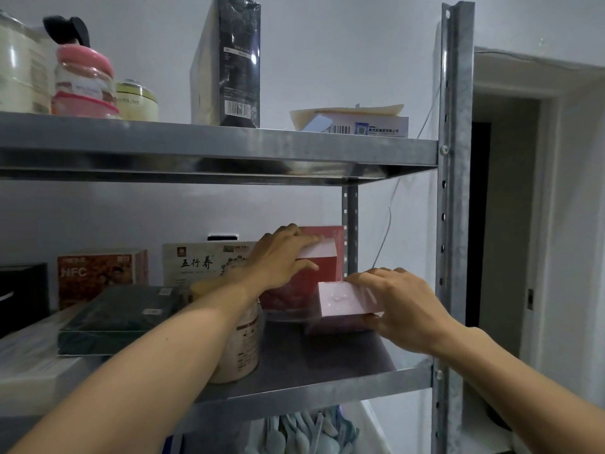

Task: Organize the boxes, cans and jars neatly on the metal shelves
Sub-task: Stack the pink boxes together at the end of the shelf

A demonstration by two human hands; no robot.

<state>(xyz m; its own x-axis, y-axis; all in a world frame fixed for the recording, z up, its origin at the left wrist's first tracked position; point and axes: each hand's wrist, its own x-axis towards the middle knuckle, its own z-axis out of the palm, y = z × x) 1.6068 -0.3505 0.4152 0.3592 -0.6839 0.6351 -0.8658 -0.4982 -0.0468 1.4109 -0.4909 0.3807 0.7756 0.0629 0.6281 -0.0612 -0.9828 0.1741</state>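
1. Both forearms reach up and forward to the right end of the lower metal shelf (327, 358), the left crossing inward over a cream jar (240, 348).
2. Left hand (281, 257): palm down, wrist level, fingers laid over the top of the red box (322, 267), thumb on its front face. It grips the box, which stands upright at the back, just beside the rear post.
3. Right hand (402, 306): fingers curled over the top rear edge of the pink box (340, 298), thumb under its near corner. It holds the box tilted, in front of the red one and low over the shelf; whether it touches the shelf, I cannot tell.
4. Further left on the same shelf: flat dark green box (118, 316), orange NFC box (98, 273), white printed box (203, 263).
5. Upper shelf (229, 142): tall black box (235, 60), pink-lidded jar (85, 83), pale can (137, 99).
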